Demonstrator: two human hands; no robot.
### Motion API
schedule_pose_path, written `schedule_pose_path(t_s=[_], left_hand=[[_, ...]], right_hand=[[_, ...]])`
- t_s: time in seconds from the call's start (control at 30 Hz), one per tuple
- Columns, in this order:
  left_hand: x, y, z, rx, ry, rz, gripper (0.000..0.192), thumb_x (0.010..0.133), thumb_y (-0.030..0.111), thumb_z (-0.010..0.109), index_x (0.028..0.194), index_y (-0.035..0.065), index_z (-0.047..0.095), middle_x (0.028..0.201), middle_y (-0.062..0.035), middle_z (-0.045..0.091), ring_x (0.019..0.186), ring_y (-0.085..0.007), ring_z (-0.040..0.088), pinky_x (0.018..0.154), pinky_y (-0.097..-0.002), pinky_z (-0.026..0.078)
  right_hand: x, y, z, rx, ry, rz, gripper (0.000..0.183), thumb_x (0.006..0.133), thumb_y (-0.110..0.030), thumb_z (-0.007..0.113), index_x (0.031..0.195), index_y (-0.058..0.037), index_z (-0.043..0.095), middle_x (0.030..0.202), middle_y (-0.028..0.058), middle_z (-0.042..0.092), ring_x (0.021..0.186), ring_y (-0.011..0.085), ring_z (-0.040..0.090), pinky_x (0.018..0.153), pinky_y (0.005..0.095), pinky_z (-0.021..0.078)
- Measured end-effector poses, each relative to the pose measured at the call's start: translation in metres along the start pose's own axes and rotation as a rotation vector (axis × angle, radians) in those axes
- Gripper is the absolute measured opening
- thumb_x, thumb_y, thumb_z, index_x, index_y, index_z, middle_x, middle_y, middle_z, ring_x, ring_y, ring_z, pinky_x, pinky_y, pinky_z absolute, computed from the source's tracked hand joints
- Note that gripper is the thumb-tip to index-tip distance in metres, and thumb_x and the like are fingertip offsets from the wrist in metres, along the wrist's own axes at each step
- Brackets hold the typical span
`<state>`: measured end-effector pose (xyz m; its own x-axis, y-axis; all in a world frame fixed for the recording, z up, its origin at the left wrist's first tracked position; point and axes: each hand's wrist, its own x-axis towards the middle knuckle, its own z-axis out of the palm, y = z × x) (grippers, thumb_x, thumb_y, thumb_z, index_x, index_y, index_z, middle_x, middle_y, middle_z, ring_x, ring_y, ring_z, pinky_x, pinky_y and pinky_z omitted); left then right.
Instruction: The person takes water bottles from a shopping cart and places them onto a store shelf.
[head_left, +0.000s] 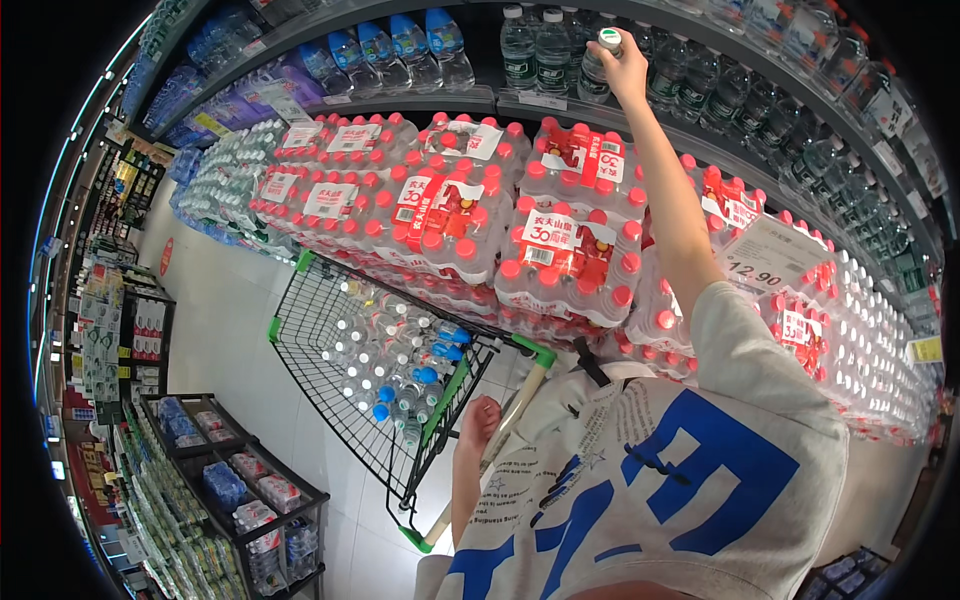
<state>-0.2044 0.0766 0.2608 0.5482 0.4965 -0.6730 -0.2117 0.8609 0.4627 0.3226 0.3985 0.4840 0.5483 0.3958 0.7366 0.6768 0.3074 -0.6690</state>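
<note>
My right hand (624, 69) reaches up to the shelf with its fingers around the neck of a clear plastic water bottle (594, 81). The bottle's white cap bears a green mark, and my hand hides part of its side. Matching green-labelled bottles (553, 56) stand left and right of it. Low in front of my body, my left hand (478, 421) is loosely curled with nothing visible in it. That forearm passes over the handle (523, 401) of a wire shopping cart (322, 390). Inside the cart lie many clear water bottles (382, 345), some with blue caps.
Stacked shrink-wrapped packs of red-capped bottles (566, 255) stand between the cart and the shelf (480, 101). A price sign (772, 255) rises beside my right arm. Blue-capped bottles (409, 49) occupy the shelf further left. A black display rack (247, 495) stands across the pale tiled floor (225, 322).
</note>
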Motion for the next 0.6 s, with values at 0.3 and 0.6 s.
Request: schedule_pose_path(t_s=[0.3, 0.6], left_hand=[[-0.007, 0.000, 0.006, 0.022, 0.080, 0.042, 0.033, 0.090, 0.042, 0.046, 0.080, 0.0117, 0.054, 0.056, 0.0070, 0.032, 0.044, -0.0036, 0.023, 0.039, -0.0196, 0.016], [-0.003, -0.006, 0.002, 0.243, 0.266, -0.118, 0.030, 0.088, 0.040, 0.048, 0.076, 0.0133, 0.054, 0.057, 0.0079, 0.035, 0.046, -0.0038, 0.028, 0.042, -0.0199, 0.019]], right_hand=[[0.038, 0.034, 0.023, -0.318, -0.245, -0.067, 0.053, 0.071, -0.046, 0.074, 0.103, -0.0044, 0.064, 0.098, 0.0159, 0.063, 0.090, 0.0249, 0.061, 0.079, 0.0354, 0.0469], [0.036, 0.019, 0.021, -0.080, -0.157, 0.152, 0.053, 0.069, -0.027, 0.077, 0.110, -0.0007, 0.055, 0.080, 0.0151, 0.066, 0.072, 0.0252, 0.064, 0.066, 0.0354, 0.0498]])
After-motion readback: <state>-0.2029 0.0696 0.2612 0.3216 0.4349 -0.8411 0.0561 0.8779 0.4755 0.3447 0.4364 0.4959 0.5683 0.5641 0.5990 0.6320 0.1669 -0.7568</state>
